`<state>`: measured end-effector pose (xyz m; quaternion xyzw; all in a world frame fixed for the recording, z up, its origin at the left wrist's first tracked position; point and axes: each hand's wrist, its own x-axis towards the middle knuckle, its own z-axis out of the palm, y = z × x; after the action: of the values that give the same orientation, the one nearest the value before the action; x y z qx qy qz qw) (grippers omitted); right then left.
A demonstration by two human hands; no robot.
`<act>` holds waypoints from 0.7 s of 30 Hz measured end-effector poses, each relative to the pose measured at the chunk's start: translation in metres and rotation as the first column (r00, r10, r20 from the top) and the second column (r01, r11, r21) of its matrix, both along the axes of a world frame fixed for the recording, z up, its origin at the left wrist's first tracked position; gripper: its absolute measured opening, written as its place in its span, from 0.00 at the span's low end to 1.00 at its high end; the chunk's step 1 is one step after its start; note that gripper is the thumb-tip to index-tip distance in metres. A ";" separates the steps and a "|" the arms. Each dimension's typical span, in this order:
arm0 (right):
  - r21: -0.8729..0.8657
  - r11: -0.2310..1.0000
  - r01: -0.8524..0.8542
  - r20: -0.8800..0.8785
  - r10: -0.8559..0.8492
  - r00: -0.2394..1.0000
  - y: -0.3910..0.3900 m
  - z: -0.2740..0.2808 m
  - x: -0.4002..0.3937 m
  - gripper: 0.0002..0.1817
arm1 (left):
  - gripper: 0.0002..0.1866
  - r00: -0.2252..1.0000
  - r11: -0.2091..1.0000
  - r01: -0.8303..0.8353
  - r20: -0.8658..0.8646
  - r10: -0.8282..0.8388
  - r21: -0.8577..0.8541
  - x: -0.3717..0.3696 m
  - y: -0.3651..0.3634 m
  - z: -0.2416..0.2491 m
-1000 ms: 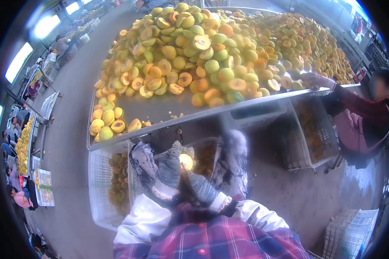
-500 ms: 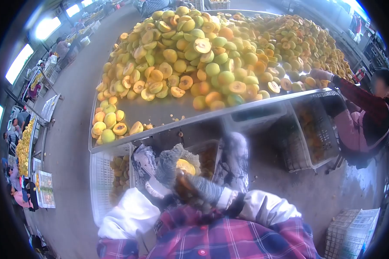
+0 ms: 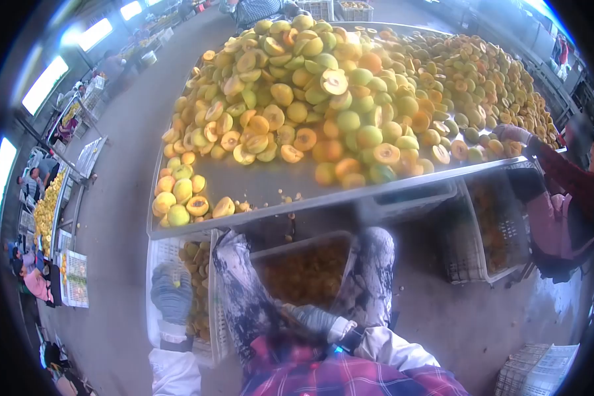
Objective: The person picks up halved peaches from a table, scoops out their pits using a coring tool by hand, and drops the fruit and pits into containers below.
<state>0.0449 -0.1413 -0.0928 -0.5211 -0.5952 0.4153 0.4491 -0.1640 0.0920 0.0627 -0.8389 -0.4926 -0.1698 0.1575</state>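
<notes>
Over the white crate (image 3: 153,310) at the lower left is my left hand (image 3: 171,294), in a grey glove. A small yellow spot shows at it, but its finger pose is unclear. Cut fruit halves (image 3: 198,290) lie in that crate beside the hand. My right hand (image 3: 312,319), gloved too, rests low between my knees with its fingers closed; what it holds is dark and blurred. A crate of fruit (image 3: 300,267) stands between my legs under the table edge. Whole and halved yellow-green fruit (image 3: 303,92) is heaped on the metal table (image 3: 244,181).
At the right a person (image 3: 561,218) sits with a gloved hand at the fruit. Another crate (image 3: 468,231) stands under the table, and stacked white crates (image 3: 531,371) are at the lower right. Other people work at a table (image 3: 63,198) on the far left.
My left hand has moved from in front of my lap, where yellow fruit showed at it, leftward to the crate. My right hand stays low by my lap. The view has shifted slightly.
</notes>
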 end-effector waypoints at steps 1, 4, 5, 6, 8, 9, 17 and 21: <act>-0.145 0.982 -0.124 0.010 0.127 0.992 0.006 -0.005 0.000 0.22 | 0.10 1.000 1.000 0.006 -0.003 -0.006 0.010 0.028 0.000 0.019; -0.406 0.894 -0.188 -0.567 -0.085 0.820 0.001 0.014 0.006 0.22 | 0.11 0.894 0.925 0.380 0.266 -0.361 -0.020 0.134 0.030 0.046; -0.422 0.888 -0.184 -0.593 -0.117 0.797 0.001 0.018 0.009 0.22 | 0.11 0.756 0.750 0.641 0.038 -0.654 0.161 0.167 0.052 0.038; -0.435 0.883 -0.177 -0.616 -0.149 0.773 0.001 0.022 0.012 0.22 | 0.12 0.722 0.758 0.636 0.459 -0.518 -0.146 0.214 0.050 0.041; -0.456 0.875 -0.164 -0.629 -0.186 0.755 0.000 0.025 0.019 0.22 | 0.22 0.929 0.792 0.332 0.322 -0.181 -0.512 0.290 0.094 -0.002; -0.463 0.871 -0.165 -0.637 -0.197 0.745 0.001 0.024 0.020 0.22 | 0.27 0.974 0.820 0.203 0.194 -0.115 -0.535 0.323 0.105 -0.018; -0.490 0.863 -0.125 -0.625 -0.247 0.741 0.007 0.020 0.029 0.22 | 0.24 0.984 0.801 0.171 0.139 -0.110 -0.574 0.373 0.087 -0.031; -0.449 0.892 -0.057 -0.575 -0.239 0.783 0.009 0.025 0.031 0.22 | 0.21 0.667 0.372 0.600 0.699 0.257 -0.709 0.326 0.090 -0.013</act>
<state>0.0757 -0.1328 -0.0679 -0.4738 -0.2786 0.6633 0.5078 0.1617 0.1824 0.0496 -0.6904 -0.4159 -0.2003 -0.5571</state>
